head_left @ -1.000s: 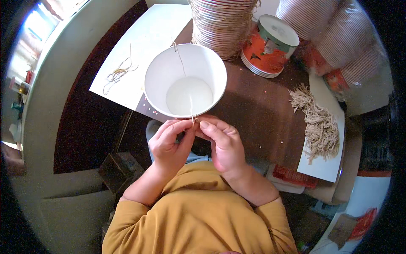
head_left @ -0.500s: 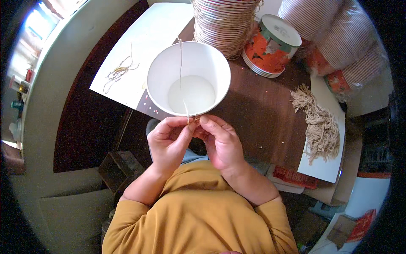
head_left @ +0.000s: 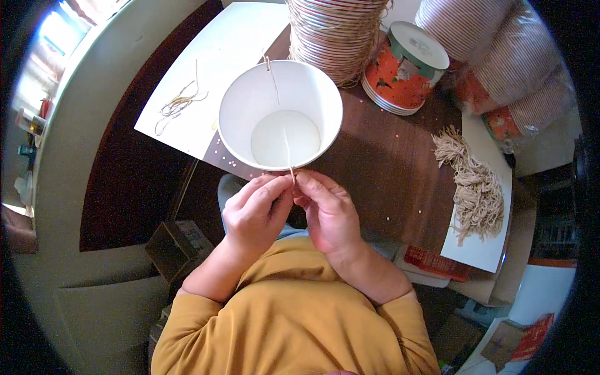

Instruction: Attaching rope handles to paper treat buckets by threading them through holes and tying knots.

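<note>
A white paper bucket (head_left: 247,106) stands open side up at the near edge of the dark brown table (head_left: 387,169). A thin beige string (head_left: 284,140) runs across its inside from the far rim to the near rim. My left hand (head_left: 253,215) and my right hand (head_left: 328,212) meet at the near rim, fingertips pinched together on the string's near end, just outside the bucket wall. Both wrists come from mustard-yellow sleeves.
A tall stack of paper buckets (head_left: 337,34) stands behind the white one. An orange printed bucket with a lid (head_left: 406,72) is to its right. A heap of beige strings (head_left: 478,187) lies on white paper at right. Loose strings (head_left: 178,103) lie on a white sheet at left.
The bucket has shifted slightly right and its string now hangs more loosely across the inside. Both hands stay pinched at the near rim with small finger movements.
</note>
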{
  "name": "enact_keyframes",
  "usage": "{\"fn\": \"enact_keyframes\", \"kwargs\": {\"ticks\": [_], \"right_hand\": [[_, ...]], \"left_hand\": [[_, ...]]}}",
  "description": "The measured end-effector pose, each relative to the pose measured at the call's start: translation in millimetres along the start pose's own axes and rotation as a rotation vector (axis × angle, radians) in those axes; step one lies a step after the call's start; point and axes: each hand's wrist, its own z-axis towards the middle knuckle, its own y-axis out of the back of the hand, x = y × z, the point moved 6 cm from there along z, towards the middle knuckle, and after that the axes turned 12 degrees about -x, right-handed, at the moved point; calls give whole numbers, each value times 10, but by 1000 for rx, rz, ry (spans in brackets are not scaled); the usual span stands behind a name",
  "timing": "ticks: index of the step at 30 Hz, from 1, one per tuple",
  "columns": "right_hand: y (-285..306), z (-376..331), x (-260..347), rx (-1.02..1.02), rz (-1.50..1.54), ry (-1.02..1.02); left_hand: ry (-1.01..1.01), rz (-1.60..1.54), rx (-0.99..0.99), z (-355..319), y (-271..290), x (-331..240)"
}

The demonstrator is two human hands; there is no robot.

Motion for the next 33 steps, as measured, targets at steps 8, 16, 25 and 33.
{"fn": "enact_keyframes", "kwargs": {"ticks": [8, 16, 25, 33], "right_hand": [[53, -14, 31, -95, -129, -34], [60, 27, -40, -68, 14, -197], [50, 107, 120, 106, -298, -136], [-159, -228, 664, -91, -1186, 1110]], "left_hand": [[-142, 0, 58, 61, -22, -69], [-6, -24, 81, 32, 21, -20], [500, -324, 125, -75, 41, 189], [648, -461, 145, -101, -1, 200]]}}
